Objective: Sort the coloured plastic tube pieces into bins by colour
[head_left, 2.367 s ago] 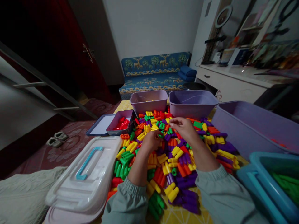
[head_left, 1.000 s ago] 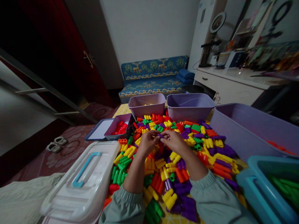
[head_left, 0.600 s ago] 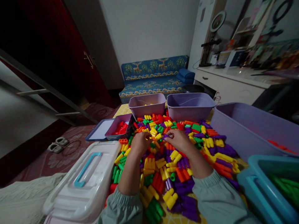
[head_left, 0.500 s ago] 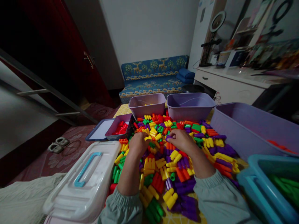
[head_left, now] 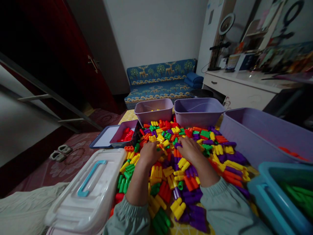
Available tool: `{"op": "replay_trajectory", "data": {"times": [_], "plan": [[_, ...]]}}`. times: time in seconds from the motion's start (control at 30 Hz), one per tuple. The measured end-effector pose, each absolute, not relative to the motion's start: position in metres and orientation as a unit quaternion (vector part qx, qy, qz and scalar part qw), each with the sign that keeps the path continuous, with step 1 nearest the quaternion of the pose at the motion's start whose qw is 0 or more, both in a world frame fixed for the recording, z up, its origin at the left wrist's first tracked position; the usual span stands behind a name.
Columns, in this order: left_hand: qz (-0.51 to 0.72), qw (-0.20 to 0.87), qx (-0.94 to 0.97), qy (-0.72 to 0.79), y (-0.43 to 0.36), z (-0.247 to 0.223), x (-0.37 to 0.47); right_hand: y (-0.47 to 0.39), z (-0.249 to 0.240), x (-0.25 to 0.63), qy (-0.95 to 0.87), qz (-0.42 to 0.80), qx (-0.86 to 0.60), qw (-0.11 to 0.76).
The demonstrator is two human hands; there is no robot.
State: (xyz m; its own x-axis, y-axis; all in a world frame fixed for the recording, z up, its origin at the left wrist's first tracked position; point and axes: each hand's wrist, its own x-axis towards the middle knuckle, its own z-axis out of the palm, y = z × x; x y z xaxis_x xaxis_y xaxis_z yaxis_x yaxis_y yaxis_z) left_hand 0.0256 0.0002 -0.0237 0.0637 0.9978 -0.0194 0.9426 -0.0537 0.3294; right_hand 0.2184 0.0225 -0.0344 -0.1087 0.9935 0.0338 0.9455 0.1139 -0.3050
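Note:
A wide pile of plastic blocks (head_left: 168,171) in yellow, red, orange, green and purple covers the table. Over the left middle of the pile is my left hand (head_left: 149,152), palm down, its fingers bent toward yellow and orange blocks; what its fingertips hold, if anything, is hidden. My right hand (head_left: 189,148) reaches into the middle from the right, with its fingers closed on a purple block (head_left: 178,144). Yellow and orange blocks lie between the two hands.
Two purple bins (head_left: 154,111) stand behind the pile. A larger purple bin (head_left: 259,140) and a blue bin (head_left: 276,192) holding green pieces are at right. A white lid (head_left: 97,186) lies at left, near a small tray (head_left: 124,133) of red pieces.
My left hand has shifted slightly right and nearer to me. My right hand has moved a little, with the purple piece still at its fingertips.

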Motion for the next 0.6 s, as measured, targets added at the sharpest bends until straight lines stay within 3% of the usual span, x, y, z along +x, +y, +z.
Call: {"op": "replay_trajectory", "data": {"times": [0.17,0.33,0.43,0.5,0.6], "plan": [[0.225,0.212,0.711,0.631,0.007,-0.044,0.049,0.020,-0.038,0.207,-0.743,0.136,-0.637,0.153],[0.363,0.361,0.665,0.543,0.014,-0.058,0.057,0.026,-0.045,0.202,-0.717,0.211,-0.622,0.235],[0.384,0.454,0.652,0.471,0.015,-0.055,0.053,0.031,-0.046,0.206,-0.704,0.296,-0.580,0.284],[0.376,0.447,0.665,0.465,0.014,-0.047,0.044,0.033,-0.044,0.214,-0.699,0.331,-0.553,0.309],[0.335,0.291,0.683,0.581,0.011,-0.032,0.025,0.036,-0.039,0.231,-0.689,0.273,-0.595,0.311]]}}
